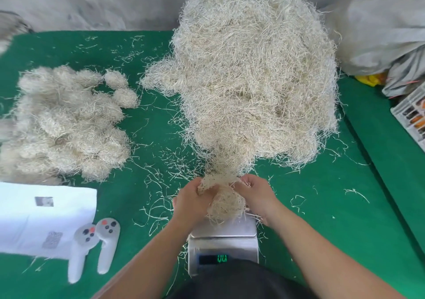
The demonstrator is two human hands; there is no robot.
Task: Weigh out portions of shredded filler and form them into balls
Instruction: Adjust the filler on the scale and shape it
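A big heap of pale shredded filler (255, 75) covers the middle and right of the green table. A strand of it stretches down to a small clump (226, 204) that lies over the pan of a silver scale (223, 241) with a green lit display. My left hand (190, 198) grips the clump's left side and my right hand (255, 194) grips its right side, both just above the scale pan. Several formed filler balls (66, 124) are piled at the left, with two small ones (125, 97) a little apart.
A white sheet or bag (43, 218) lies at the near left, with two grey handheld controllers (108, 239) beside it. A plastic bag (381, 29) and a white crate (411, 114) stand at the right edge. Loose strands litter the green table (156, 126).
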